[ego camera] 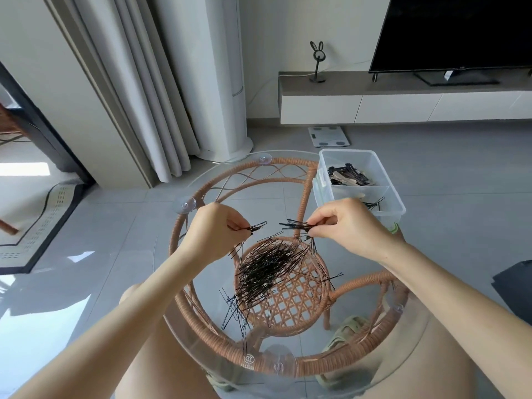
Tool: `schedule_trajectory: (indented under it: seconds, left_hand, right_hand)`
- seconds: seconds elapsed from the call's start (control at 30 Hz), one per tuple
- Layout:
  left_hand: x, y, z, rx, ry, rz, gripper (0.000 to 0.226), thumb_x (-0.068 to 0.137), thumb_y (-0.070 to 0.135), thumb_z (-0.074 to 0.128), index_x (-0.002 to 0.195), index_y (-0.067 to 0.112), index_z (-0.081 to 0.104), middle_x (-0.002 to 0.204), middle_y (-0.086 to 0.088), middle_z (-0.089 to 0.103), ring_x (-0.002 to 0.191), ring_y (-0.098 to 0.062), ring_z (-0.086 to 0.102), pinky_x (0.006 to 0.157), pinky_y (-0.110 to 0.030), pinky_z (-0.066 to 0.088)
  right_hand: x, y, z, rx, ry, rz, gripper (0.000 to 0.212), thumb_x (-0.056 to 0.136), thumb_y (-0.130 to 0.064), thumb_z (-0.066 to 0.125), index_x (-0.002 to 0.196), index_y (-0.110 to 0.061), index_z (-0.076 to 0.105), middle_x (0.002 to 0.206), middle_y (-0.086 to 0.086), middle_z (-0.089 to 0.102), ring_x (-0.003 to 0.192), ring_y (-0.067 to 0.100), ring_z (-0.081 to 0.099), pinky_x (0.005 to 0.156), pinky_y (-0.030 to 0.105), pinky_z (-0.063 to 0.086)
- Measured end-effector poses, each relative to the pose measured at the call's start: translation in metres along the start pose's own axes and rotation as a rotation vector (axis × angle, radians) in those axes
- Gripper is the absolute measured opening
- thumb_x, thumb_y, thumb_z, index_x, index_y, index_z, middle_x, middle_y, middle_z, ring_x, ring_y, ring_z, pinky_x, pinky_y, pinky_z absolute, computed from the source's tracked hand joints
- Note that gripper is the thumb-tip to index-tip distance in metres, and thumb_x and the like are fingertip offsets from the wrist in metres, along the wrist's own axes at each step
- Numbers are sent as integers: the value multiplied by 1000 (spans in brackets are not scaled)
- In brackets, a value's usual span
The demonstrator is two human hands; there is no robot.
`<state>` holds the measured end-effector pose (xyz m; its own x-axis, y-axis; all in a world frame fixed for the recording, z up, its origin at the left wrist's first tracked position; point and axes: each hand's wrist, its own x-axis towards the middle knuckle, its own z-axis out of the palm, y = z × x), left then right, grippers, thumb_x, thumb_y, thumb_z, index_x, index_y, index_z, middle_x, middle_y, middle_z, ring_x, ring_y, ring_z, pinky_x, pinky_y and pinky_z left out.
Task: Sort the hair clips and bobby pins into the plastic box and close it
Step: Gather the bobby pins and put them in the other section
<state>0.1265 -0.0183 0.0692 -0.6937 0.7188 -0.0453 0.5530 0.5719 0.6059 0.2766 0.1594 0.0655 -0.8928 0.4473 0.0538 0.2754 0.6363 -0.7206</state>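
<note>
We are in the middle of the bobby-pin step. Our left hand (213, 231) pinches a small bunch of pins between thumb and fingers (234, 226). Our right hand (354, 226) pinches a larger, untidy bunch. Both are held just above the big pile of bobby pins (267, 269) at the middle of the glass worktop (374, 367).

The plastic box (397, 203) stands open at the far right edge. Its far compartment holds the hair clips (348, 175), its near one only a few pins. We judge that much is left to do, since most pins lie loose. The next move calls for carrying both bunches right to the near compartment without shedding any.

Our right hand hides part of that compartment. A clear piece at the box's left side may be the lid; we cannot tell. The pins tangle, so single ones are hard to make out.
</note>
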Motion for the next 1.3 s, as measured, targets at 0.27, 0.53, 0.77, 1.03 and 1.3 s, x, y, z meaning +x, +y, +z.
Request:
schedule_trajectory:
  seconds: [0.27, 0.53, 0.77, 1.03, 1.3]
  left_hand:
    - [20, 25, -6, -80, 17, 40, 11, 76, 12, 72, 85, 14, 76, 71, 2, 70, 47, 18, 55, 46, 2, 39]
    - [44, 69, 0, -134, 26, 109, 11, 76, 13, 72, 87, 12, 76, 73, -1, 73, 60, -8, 65, 54, -9, 49]
    - [81, 131, 35, -120, 17, 335, 14, 77, 12, 69, 89, 11, 76, 83, -3, 74, 60, -5, 58, 55, -1, 40]
    - [123, 159, 96, 16, -187, 462, 15, 77, 7, 67, 90, 8, 75, 91, -7, 75, 82, -18, 67, 64, -10, 44]
    - [129, 159, 116, 274, -400, 509, 24, 80, 9, 63, 104, 9, 71, 110, -5, 71, 101, -20, 64, 91, -27, 49]
  right_hand:
    - [12, -3, -71, 8, 166, 10, 26, 70, -3, 75, 70, -28, 68, 73, -6, 69, 66, 8, 64, 70, 17, 51]
    - [39, 64, -99, -444, -25, 49, 13, 75, -6, 70, 87, -9, 73, 83, 1, 69, 68, 7, 57, 66, 11, 41]
    - [41, 91, -84, -227, -13, 110, 21, 78, -12, 67, 99, -17, 70, 93, -4, 69, 87, 9, 63, 83, 21, 46]
    - [26, 117, -94, 32, 177, 162, 27, 78, 6, 64, 94, -15, 68, 83, -1, 69, 78, 7, 67, 82, 19, 51]
    - [13, 106, -90, -148, 265, 93, 22, 86, -3, 55, 100, -11, 69, 88, -2, 70, 83, 13, 64, 80, 20, 46]
